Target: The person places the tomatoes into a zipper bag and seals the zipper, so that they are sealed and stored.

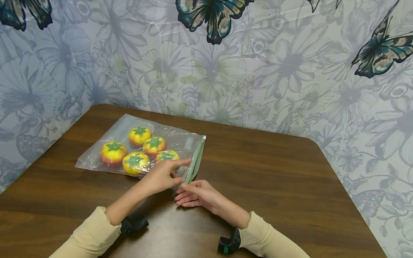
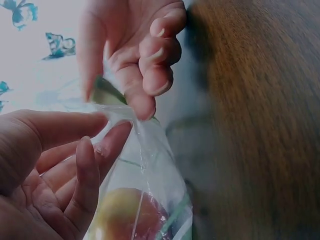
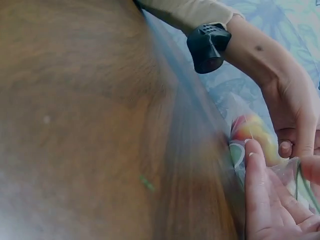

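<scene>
A clear zip bag [image 1: 175, 134] lies on the table with several yellow-and-red tomato-like fruits [image 1: 113, 153] inside, each topped with a green star shape. Along its right end runs a green closure strip [image 1: 197, 157]. My left hand [image 1: 161, 176] reaches over the bag's near side and pinches the plastic between thumb and fingers close to the strip's near corner, index finger stretched out. Right at that corner, my right hand [image 1: 203, 195] pinches the green end between thumb and index finger. The left wrist view shows both sets of fingertips [image 2: 102, 121] almost meeting at the bag's edge.
The brown wooden table [image 1: 274, 179] extends on all sides of the bag. Behind it hangs a floral backdrop [image 1: 287, 68] with butterflies. Black wrist cameras [image 1: 133, 225] sit on both wrists, by the cream sleeves [image 1: 90, 233].
</scene>
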{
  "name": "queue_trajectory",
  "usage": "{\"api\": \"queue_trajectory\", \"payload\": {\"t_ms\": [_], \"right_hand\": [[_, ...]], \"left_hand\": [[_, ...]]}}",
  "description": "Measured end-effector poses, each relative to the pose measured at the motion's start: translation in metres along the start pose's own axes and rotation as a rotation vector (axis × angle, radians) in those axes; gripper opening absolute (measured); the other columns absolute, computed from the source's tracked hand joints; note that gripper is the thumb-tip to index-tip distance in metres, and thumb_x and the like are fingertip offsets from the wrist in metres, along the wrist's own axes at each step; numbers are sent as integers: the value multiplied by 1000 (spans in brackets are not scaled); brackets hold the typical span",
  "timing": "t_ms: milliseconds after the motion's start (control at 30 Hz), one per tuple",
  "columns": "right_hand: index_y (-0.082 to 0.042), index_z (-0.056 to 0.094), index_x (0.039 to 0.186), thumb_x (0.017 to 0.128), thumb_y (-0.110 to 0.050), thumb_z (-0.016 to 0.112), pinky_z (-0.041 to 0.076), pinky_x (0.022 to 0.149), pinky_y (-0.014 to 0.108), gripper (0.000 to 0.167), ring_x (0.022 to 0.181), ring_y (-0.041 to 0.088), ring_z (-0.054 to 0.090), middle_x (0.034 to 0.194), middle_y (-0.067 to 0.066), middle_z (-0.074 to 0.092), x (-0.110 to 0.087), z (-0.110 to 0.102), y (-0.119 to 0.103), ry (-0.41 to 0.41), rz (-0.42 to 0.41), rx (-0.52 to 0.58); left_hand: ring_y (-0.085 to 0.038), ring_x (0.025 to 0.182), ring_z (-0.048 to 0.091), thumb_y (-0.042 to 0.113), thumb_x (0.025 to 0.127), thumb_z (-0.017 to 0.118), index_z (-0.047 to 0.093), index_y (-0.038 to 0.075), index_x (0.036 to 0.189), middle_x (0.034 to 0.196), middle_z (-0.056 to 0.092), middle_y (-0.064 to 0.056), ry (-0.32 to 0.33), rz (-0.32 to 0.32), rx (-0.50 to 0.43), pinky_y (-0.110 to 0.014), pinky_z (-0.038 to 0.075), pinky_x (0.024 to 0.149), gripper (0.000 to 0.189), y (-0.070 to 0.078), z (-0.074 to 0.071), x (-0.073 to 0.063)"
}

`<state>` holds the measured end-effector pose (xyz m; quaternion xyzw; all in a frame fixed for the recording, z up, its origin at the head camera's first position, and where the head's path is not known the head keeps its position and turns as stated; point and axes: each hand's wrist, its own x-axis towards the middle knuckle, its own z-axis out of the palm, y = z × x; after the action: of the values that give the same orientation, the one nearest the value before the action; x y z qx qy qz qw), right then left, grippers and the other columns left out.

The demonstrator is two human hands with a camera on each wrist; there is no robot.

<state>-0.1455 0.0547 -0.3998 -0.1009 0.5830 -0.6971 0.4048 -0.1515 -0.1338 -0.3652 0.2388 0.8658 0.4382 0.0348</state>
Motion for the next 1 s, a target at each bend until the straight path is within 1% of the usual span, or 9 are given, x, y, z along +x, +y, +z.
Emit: {"api": "queue_trajectory", "payload": {"t_ms": [167, 300, 400, 567, 633, 733, 933, 967, 1000], "right_hand": [[15, 61, 103, 95, -11, 54, 52, 72, 29, 28, 76, 17, 67, 83, 10, 68, -3, -3, -3, 30, -2, -5], [14, 62, 99, 95, -9, 53, 53, 67, 26, 25, 72, 15, 67, 80, 10, 68, -6, -5, -3, 44, -6, -38], [14, 61, 99, 95, -9, 52, 53, 65, 26, 24, 70, 15, 67, 79, 10, 67, -8, -5, -3, 57, -9, -47], [15, 61, 98, 95, -9, 53, 53, 64, 26, 25, 69, 15, 66, 80, 12, 67, -8, -1, -3, 70, -30, -46], [14, 61, 98, 95, -9, 53, 53, 65, 27, 25, 70, 16, 66, 81, 13, 67, -7, 2, -1, 63, -36, -49], [14, 61, 98, 95, -10, 53, 53, 65, 28, 26, 71, 17, 67, 82, 15, 67, -7, 6, 1, 49, -38, -45], [16, 61, 97, 95, -11, 54, 53, 64, 29, 27, 70, 17, 67, 83, 17, 67, -11, 6, 5, 20, -53, -36], [16, 60, 97, 95, -11, 54, 53, 64, 29, 28, 70, 17, 67, 83, 17, 67, -12, 5, 5, 16, -56, -35], [16, 60, 97, 95, -11, 54, 54, 64, 29, 28, 70, 18, 67, 83, 17, 67, -12, 4, 5, 13, -61, -35]], "left_hand": [[-6, 60, 58, 1, 81, 68, 57, 6, 130, 113, 64, -9, 35, 0, 78, -25, 42, 44, 50, 10, -9, 8], [-14, 71, 64, 5, 86, 65, 58, 5, 128, 108, 66, -9, 110, 21, 125, -27, 45, 47, 43, 23, -34, 22], [-21, 84, 65, 7, 88, 64, 57, 4, 128, 109, 66, -10, 112, 42, 155, -31, 50, 58, 41, 36, -58, 50], [-31, 107, 56, 10, 91, 61, 51, -1, 133, 123, 57, -16, -35, 13, 212, -42, 46, 85, 45, 45, -90, 118], [-34, 114, 51, 11, 90, 61, 49, -3, 133, 127, 53, -19, -104, -17, 240, -43, 42, 91, 47, 40, -96, 143], [-37, 120, 45, 12, 89, 63, 46, -8, 133, 130, 50, -23, -201, -68, 252, -44, 37, 96, 52, 25, -92, 172], [-38, 124, 39, 12, 88, 64, 44, -11, 132, 134, 43, -25, -363, -178, 271, -43, 33, 100, 54, -15, -62, 193], [-37, 123, 40, 17, 87, 66, 46, -8, 132, 134, 45, -23, -376, -184, 271, -44, 36, 98, 55, -41, -54, 207], [-37, 123, 40, 16, 87, 66, 46, -8, 133, 134, 45, -23, -391, -207, 267, -44, 36, 97, 55, -44, -49, 209]]}}
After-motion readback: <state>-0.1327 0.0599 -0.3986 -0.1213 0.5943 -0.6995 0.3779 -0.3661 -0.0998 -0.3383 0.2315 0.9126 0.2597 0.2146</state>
